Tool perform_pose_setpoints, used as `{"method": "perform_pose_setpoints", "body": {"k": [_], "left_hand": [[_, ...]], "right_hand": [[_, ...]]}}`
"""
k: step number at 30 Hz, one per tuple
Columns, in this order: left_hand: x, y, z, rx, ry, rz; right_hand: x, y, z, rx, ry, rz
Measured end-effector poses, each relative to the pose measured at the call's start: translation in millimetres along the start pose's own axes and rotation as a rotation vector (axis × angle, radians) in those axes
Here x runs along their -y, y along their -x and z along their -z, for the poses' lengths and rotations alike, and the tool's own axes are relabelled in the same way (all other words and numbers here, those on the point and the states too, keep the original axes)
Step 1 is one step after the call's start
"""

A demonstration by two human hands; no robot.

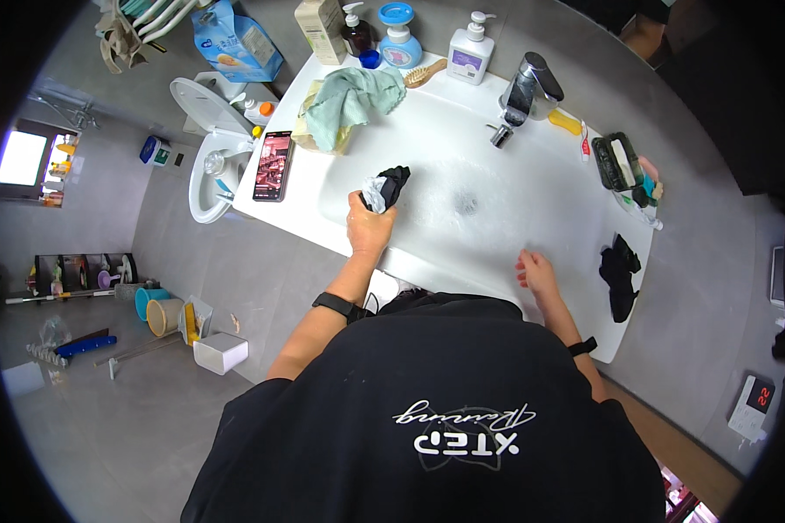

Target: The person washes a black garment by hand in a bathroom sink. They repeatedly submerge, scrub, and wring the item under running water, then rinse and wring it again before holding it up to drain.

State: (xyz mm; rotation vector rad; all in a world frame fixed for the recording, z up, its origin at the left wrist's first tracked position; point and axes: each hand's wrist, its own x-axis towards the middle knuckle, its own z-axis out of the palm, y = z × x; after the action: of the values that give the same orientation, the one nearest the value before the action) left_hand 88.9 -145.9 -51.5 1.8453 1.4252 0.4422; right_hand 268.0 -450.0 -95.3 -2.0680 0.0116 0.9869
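My left hand (369, 225) grips a wet-looking bundle of black and white cloth (392, 186) over the left part of the white washbasin (425, 131). Fabric bunches out above the fist, and its lower part is hidden in the palm. My right hand (538, 274) hangs over the basin's near right side, fingers loosely curled and apart, with nothing visible in them. Sudsy water lies around the metal drain (466, 203). A crumpled black cloth, perhaps a sock (620, 278), rests on the right rim. Behind the basin stands a chrome faucet (530, 88).
On the left rim are a phone (273, 167) and a green cloth (356, 101) draped over a yellowish package. A hairbrush (425, 74) and pump bottle (471, 52) line the back. At right sits a soap dish (618, 163). A toilet (212, 173) stands left.
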Motion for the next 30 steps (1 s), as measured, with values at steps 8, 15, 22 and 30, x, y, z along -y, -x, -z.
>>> {"method": "perform_pose_setpoints", "body": {"k": [8,15,22,30], "left_hand": [[2.8,5.3,-2.2,0.067,-0.123,-0.07],[5.4,7.7,-1.1,0.085,-0.146,-0.102],[7.1,11.3,-0.7,0.076,-0.132,-0.127],[5.6,13.3,1.3,0.081,-0.139,-0.143]], "right_hand": [[-45.7,19.0,-15.4,-0.161,0.454,0.295],[-42.6,15.0,-11.3,-0.157,0.392,0.321],[-38.4,20.6,-11.4,-0.13,0.39,0.277],[-38.8,19.3,-11.6,-0.151,0.446,0.311]]}}
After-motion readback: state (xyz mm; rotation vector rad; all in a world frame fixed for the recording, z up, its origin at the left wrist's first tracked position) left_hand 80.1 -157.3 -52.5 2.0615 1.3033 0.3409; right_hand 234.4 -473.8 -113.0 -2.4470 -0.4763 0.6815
